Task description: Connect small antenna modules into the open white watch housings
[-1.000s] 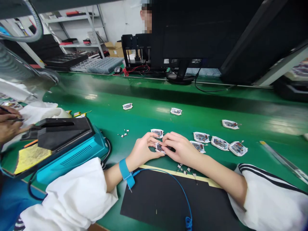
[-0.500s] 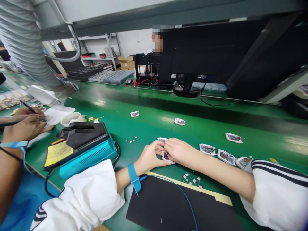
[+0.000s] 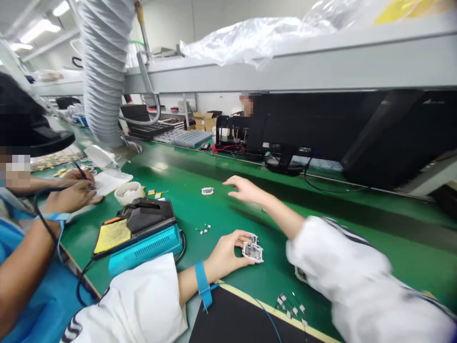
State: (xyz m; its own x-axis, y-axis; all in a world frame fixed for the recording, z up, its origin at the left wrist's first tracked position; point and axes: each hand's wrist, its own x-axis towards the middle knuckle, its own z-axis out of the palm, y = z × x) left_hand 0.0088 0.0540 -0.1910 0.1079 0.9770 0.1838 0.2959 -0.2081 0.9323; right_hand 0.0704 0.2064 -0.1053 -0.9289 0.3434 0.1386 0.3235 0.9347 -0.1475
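My left hand pinches a small white-framed circuit board between thumb and fingers, low over the green bench. A second white-framed board shows just behind it, by the fingertips; whether they touch it I cannot tell. Stretched out farther up the bench, my right hand has its fingers apart and holds nothing. To the left of those fingers lies another white-framed board. One more frame peeks out from under my right sleeve, mostly covered.
Small wired parts lie in two groups, one left and one by the black mat. A teal soldering station with a yellow sponge stands left. Beyond it a co-worker's hands work near a white bowl. A monitor stands behind.
My right hand has left the boards at my left hand and moved forward across the bench, opening. My left hand still holds a board. The view has tilted upward.
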